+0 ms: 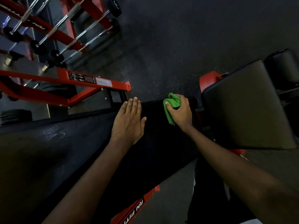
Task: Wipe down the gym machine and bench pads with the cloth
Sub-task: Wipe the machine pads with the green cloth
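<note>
Your right hand [179, 110] grips bunched green microfibre cloth [172, 105] at 12 o'clock end of long black padded desk [150, 159]. Left hand [127, 122] flat, released, at cloth's 9 o'clock. Flatten cloth, stroke toward 6 o'clock, overlapping.

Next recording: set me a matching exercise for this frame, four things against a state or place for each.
Things: 1 green cloth; 2 left hand; 3 right hand; 4 angled pad.
States: A flat on the long black pad; B untouched, at far right; C bunched in a grip; D curled round the cloth.
Pairs: 1-C; 2-A; 3-D; 4-B.
</note>
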{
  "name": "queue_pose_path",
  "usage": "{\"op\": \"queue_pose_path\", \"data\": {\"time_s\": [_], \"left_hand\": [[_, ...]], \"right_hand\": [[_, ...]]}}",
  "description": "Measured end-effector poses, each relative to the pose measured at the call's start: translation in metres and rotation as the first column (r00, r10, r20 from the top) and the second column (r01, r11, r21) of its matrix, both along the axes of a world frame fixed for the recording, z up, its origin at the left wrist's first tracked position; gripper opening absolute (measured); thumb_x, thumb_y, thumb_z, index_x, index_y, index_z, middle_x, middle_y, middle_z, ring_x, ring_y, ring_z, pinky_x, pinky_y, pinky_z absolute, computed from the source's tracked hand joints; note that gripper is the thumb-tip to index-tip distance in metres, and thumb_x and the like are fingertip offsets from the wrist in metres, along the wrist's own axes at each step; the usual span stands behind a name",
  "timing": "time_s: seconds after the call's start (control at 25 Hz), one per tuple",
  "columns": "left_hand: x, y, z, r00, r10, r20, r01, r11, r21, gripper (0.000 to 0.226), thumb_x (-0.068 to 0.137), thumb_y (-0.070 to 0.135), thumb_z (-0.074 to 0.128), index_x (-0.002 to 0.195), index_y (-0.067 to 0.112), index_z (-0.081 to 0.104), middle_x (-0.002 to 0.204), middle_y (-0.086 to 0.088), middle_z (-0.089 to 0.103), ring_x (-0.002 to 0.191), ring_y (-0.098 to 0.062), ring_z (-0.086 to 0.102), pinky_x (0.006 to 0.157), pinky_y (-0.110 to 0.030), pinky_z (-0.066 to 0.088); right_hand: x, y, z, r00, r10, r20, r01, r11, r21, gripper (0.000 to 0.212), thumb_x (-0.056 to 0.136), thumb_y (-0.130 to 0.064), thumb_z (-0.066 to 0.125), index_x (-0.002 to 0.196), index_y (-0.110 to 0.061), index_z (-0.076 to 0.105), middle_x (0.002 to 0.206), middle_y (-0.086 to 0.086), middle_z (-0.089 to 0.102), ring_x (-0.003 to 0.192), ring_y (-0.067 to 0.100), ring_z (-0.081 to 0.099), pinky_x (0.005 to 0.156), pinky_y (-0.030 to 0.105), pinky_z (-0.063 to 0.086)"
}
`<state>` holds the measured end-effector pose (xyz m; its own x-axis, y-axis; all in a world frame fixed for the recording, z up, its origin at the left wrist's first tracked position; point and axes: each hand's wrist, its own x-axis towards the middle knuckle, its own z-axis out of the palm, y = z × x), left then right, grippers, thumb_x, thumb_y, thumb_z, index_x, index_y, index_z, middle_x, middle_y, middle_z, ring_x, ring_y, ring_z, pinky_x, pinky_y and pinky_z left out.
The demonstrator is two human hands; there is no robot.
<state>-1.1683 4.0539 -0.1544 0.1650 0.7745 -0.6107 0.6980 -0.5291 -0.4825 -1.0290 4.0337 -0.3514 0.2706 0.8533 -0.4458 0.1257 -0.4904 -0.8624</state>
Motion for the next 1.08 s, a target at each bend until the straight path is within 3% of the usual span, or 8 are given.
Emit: {"op": "queue_pose_path", "data": {"time_s": [0.08, 0.28, 0.4, 0.56, 0.64, 0.88, 1.08], "left_hand": [[0.001, 0.000, 0.000, 1.000, -0.009, -0.012, 0.009, 1.000, -0.004, 0.068, 0.105, 0.042, 0.010, 0.156, -0.001, 0.004, 0.165, -0.020, 0.006, 0.153, -0.031, 0.008, 0.125, -0.042, 0.006], [0.003, 0.001, 0.000, 1.000, -0.004, -0.016, 0.004, 1.000, -0.004, 0.067, 0.105, 0.041, 0.012, 0.156, -0.002, 0.006, 0.164, -0.021, 0.010, 0.153, -0.032, 0.011, 0.125, -0.042, 0.007], [0.003, 0.001, -0.002, 1.000, -0.009, -0.016, 0.009, 1.000, 0.002, 0.067, 0.106, 0.041, 0.011, 0.156, -0.002, 0.007, 0.164, -0.021, 0.010, 0.153, -0.032, 0.011, 0.125, -0.043, 0.008], [0.003, 0.001, -0.006, 0.999, -0.024, -0.025, 0.024, 1.000, 0.007, 0.068, 0.105, 0.043, 0.009, 0.156, -0.002, 0.006, 0.164, -0.021, 0.010, 0.153, -0.031, 0.010, 0.125, -0.043, 0.008], [0.003, 0.001, -0.008, 0.999, -0.025, -0.025, 0.026, 1.000, 0.012, 0.068, 0.105, 0.043, 0.009, 0.156, -0.002, 0.007, 0.164, -0.021, 0.011, 0.153, -0.032, 0.011, 0.125, -0.043, 0.008], [0.003, 0.003, -0.015, 0.999, -0.022, -0.025, 0.022, 1.000, 0.012, 0.069, 0.105, 0.043, 0.012, 0.156, -0.003, 0.011, 0.163, -0.024, 0.016, 0.152, -0.034, 0.016, 0.125, -0.044, 0.011], [0.003, 0.004, -0.019, 0.999, -0.025, -0.031, 0.025, 1.000, 0.008, 0.069, 0.105, 0.043, 0.011, 0.156, -0.004, 0.012, 0.162, -0.024, 0.016, 0.152, -0.034, 0.016, 0.125, -0.044, 0.011]], "right_hand": [[-0.008, -0.004, 0.017, 1.000, -0.010, -0.018, 0.010, 1.000, 0.013, 0.045, 0.084, -0.047, 0.074, 0.125, -0.034, 0.058, 0.129, -0.011, 0.054, 0.117, 0.009, 0.058, 0.096, 0.037, 0.051], [-0.027, -0.020, 0.044, 0.987, 0.160, -0.031, -0.145, 0.947, 0.286, 0.053, 0.079, -0.043, 0.076, 0.128, -0.034, 0.058, 0.139, -0.013, 0.053, 0.127, 0.004, 0.054, 0.097, 0.022, 0.048], [-0.010, 0.002, 0.013, 0.997, 0.083, 0.006, -0.082, 0.980, 0.182, 0.048, 0.080, -0.042, 0.077, 0.124, -0.031, 0.061, 0.128, -0.010, 0.057, 0.117, 0.009, 0.059, 0.092, 0.029, 0.050], [0.002, 0.016, -0.011, 1.000, 0.008, 0.012, -0.008, 0.999, -0.042, 0.044, 0.082, -0.053, 0.072, 0.120, -0.035, 0.058, 0.122, -0.008, 0.057, 0.111, 0.017, 0.061, 0.083, 0.028, 0.044], [-0.004, 0.007, 0.002, 1.000, -0.005, 0.013, 0.006, 0.999, -0.037, 0.044, 0.082, -0.052, 0.072, 0.120, -0.035, 0.059, 0.124, -0.011, 0.057, 0.113, 0.015, 0.061, 0.085, 0.026, 0.044], [-0.020, -0.049, 0.034, 0.994, 0.101, -0.029, -0.093, 0.974, 0.205, 0.055, 0.081, -0.041, 0.077, 0.131, -0.030, 0.058, 0.140, -0.011, 0.053, 0.129, 0.005, 0.053, 0.096, 0.022, 0.047], [-0.004, 0.004, -0.003, 1.000, 0.027, 0.008, -0.027, 0.998, 0.057, 0.043, 0.083, -0.047, 0.074, 0.121, -0.032, 0.060, 0.126, -0.010, 0.057, 0.114, 0.012, 0.060, 0.086, 0.027, 0.048]]}}
